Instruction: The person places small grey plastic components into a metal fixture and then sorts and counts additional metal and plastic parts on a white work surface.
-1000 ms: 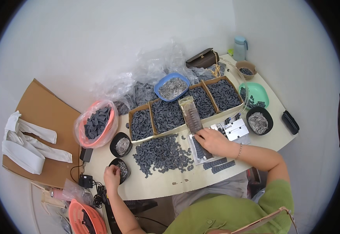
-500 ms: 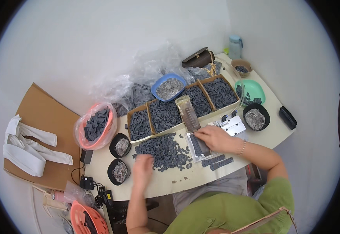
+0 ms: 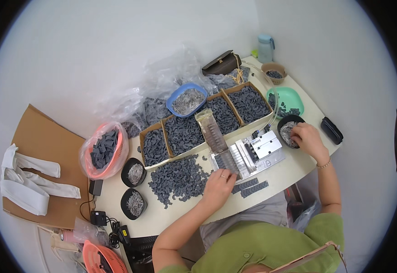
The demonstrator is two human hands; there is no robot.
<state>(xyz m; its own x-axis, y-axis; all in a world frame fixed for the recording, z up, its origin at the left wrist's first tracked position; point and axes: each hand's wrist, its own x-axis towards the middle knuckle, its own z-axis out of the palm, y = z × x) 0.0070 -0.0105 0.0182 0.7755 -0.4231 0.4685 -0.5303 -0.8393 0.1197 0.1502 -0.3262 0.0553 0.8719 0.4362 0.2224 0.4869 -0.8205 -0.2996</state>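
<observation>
My right hand (image 3: 306,139) reaches into a black bowl (image 3: 291,119) of thin silver metal pins (image 3: 286,131). Its fingers are bent together at the pins, and whatever lies between the tips is hidden. My left hand (image 3: 219,186) rests at the near left edge of a metal jig (image 3: 243,157), fingers closed together by a row of small dark grey pieces (image 3: 226,160) set in it. I cannot make out what these fingers hold. A white-silver block (image 3: 266,144) is mounted on the jig's right side. Beside my left hand spreads a heap of loose dark grey pieces (image 3: 176,179).
Behind the jig stands a divided cardboard box (image 3: 162,162) full of grey pieces, with a blue tray (image 3: 170,101) of pins on it. Two black bowls (image 3: 128,175) sit left. A green dish (image 3: 297,98) and a black case (image 3: 331,130) lie right. Joined grey strips (image 3: 255,189) lie near me.
My right hand has left the jig and moved right into the black bowl of pins. My left hand has come from the loose heap to the jig's near edge. The view has shifted slightly.
</observation>
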